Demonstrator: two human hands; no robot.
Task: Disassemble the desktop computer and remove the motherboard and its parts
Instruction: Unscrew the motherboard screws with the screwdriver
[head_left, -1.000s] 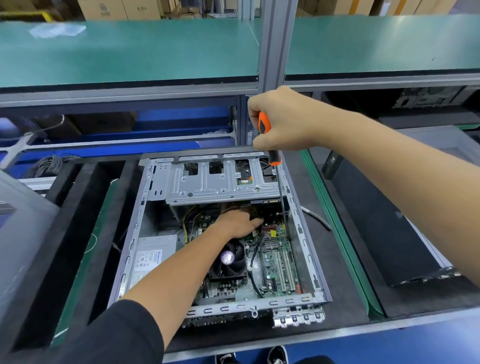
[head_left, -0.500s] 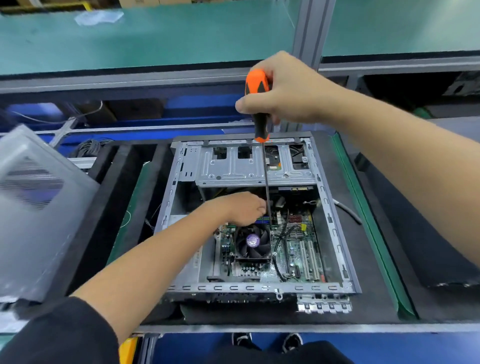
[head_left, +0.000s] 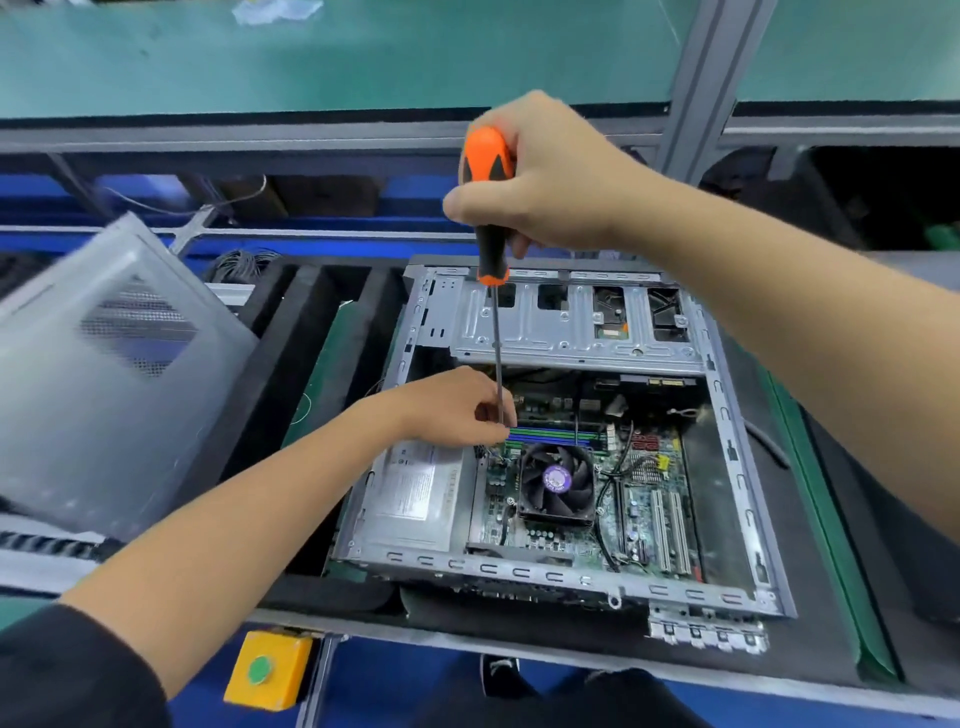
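Head view: right hand grips the upright screwdriver, left hand pinching its shaft above the motherboard.

**An electronics teardown line in a factory workshop**

This is an industrial workstation. A green mat covers the upper shelf at 12 o'clock, carried on a grey metal post. At the centre an opened computer case lies in a black tray. A yellow button box with a green button hangs on the bench edge at 7 o'clock, and a removed side panel leans at 9 o'clock.
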